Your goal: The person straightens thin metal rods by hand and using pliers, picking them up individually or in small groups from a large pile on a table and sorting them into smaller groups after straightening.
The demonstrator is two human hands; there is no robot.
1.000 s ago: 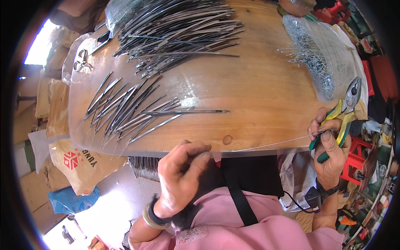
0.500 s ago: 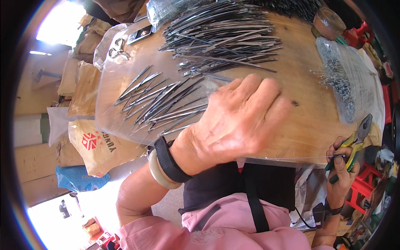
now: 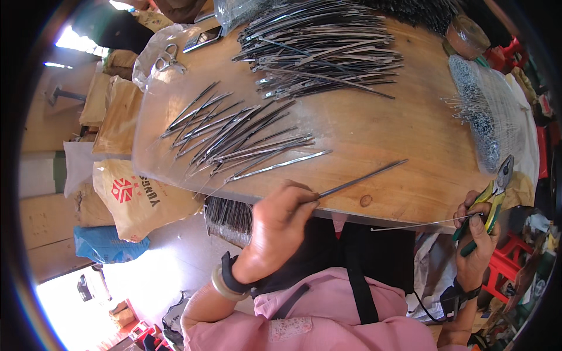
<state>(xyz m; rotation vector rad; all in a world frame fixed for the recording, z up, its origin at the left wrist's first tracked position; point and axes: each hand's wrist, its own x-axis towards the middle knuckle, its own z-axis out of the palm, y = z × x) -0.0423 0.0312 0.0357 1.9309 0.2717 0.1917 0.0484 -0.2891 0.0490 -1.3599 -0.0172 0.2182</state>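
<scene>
My left hand [image 3: 284,222] is closed at the table's front edge, pinching one end of a slim dark metal strip [image 3: 363,178] that slants up and right over the wood. At the right, my right hand [image 3: 481,229] grips pliers [image 3: 497,190] with yellow-green handles, jaws upward. A thin wire [image 3: 418,223] with a small bent end also sticks out leftward from its fingers. Similar strips lie in a loose, spread group [image 3: 234,137] left of centre. Beyond them is a large heap of dark strips [image 3: 322,52].
Scissors [image 3: 170,60] and a dark device with a screen [image 3: 202,40] lie at the far left. A clear bag of thin wires [image 3: 483,117] rests along the right edge, below a tape roll [image 3: 467,36]. Below the table's left front are bundled strips [image 3: 229,216] and a printed sack [image 3: 143,190].
My left hand has dropped down and left to the table's front edge, and a dark strip now shows in it. My right hand stays nearly in place; its wire tilts slightly more.
</scene>
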